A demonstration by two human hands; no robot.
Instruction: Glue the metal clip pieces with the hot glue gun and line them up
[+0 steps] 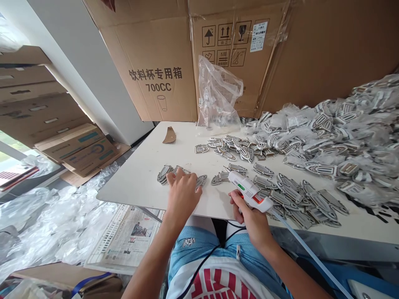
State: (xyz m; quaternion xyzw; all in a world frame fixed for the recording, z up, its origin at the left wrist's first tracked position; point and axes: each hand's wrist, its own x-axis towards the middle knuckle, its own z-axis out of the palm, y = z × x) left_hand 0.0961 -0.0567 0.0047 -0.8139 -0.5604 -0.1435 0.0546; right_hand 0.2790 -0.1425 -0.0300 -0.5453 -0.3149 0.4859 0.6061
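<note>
My left hand (183, 192) is palm down with bent fingers over small grey boat-shaped pieces (164, 174) near the table's front left. Its fingertips appear to grip one of them, largely hidden under the hand. My right hand (249, 214) is closed around the handle of a white glue gun (247, 189) with an orange trigger. The gun's thin nozzle points up and left, close above another grey boat-shaped piece (220, 178). A long translucent glue stick (307, 245) runs out of the gun's back toward the lower right.
Loose grey pieces (314, 199) lie right of the gun, with another heap (233, 147) behind. Bagged pieces (311, 133) pile up at the right. A clear plastic bag (218, 95) stands before large cardboard boxes (158, 41). A brown scrap (169, 136) lies on the white table (137, 166).
</note>
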